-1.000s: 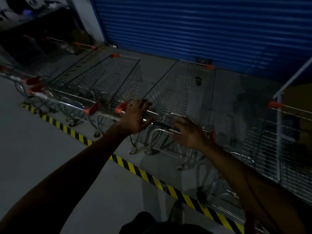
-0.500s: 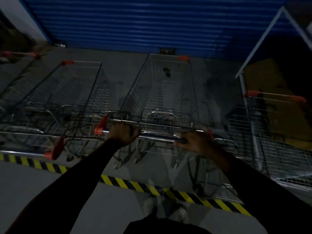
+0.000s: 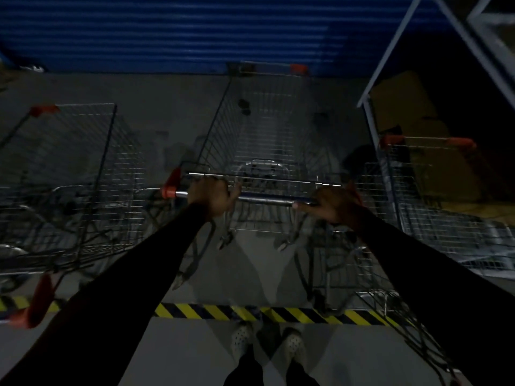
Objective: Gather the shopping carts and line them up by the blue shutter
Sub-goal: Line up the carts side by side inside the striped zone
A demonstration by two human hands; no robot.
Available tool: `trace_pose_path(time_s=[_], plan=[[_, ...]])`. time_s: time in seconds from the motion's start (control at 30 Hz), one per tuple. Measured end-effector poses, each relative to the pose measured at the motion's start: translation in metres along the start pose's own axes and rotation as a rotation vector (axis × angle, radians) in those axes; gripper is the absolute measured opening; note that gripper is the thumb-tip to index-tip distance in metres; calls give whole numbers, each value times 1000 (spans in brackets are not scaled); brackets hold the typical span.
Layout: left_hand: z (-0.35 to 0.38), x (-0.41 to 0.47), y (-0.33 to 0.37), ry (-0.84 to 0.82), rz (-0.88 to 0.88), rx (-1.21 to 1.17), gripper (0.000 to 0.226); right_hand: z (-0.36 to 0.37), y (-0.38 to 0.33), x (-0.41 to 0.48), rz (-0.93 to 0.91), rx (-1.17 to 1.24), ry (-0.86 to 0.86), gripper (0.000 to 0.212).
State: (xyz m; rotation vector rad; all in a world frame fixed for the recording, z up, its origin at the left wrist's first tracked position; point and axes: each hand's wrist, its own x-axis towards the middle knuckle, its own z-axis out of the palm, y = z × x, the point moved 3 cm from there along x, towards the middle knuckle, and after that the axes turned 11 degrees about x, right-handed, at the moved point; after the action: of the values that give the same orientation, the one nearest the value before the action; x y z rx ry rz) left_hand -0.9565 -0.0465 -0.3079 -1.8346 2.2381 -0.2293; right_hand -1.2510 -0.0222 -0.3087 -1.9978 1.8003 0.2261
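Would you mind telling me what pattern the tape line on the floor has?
The floor tape line has diagonal yellow and black stripes, clearest in the head view.

L cart [image 3: 83,168] cut by left edge; R cart [image 3: 434,190] partly behind white frame [image 3: 389,50]; dark obj [image 3: 243,105] in mid cart [image 3: 267,135] unclear

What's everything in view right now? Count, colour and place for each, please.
Corrugated metal roller shutter: one, blue, across the far wall.
Wire shopping cart being held: one, silver with red-orange corner caps, centre, nose toward the shutter.
Wire shopping cart on the left: one, same colours, beside it.
Wire shopping carts on the right: at least one, count unclear, same colours.
Striped hazard tape: one strip, yellow and black, on the grey floor.
Metal frame rack: one, white, upper right.
Cardboard boxes: several, brown, by the rack.
Shoes: two, white, bottom centre.
Left hand, right hand: two, black-sleeved, gripping the centre cart's handle bar.
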Motion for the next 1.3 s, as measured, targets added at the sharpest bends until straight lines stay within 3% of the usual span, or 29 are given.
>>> trace_pose_path(time_s=[0.23,0.33,0.47,0.57,0.7,0.83,1.0,1.07,1.17,1.23,1.3], plan=[[-2,25,31,65,160,66,89,0,42,6,20,41,96,99],[-8,26,44,74,107,1,76,1,59,9,-13,34,147,99],[-7,23,51,70,78,-9,92,-1,64,3,-43,35,113,100],[-5,18,53,69,25,10,81,-6,60,-7,-79,52,115,93],[7,11,58,188,65,123,81,-10,62,-19,-93,-33,132,96],[36,6,55,302,79,320,50,-6,66,-26,-99,-28,73,96],[26,-16,68,759,96,433,28,-4,73,-38,-119,-15,49,102],[18,-27,72,791,186,371,23,-4,75,-48,-106,-4,22,101],[13,-40,79,698,265,213,44,0,76,-62,-85,-25,12,98],[7,-43,83,603,113,65,72,2,77,-74,-103,-14,21,94],[5,-50,86,572,61,9,86,3,75,-87,-129,36,-1,86]])
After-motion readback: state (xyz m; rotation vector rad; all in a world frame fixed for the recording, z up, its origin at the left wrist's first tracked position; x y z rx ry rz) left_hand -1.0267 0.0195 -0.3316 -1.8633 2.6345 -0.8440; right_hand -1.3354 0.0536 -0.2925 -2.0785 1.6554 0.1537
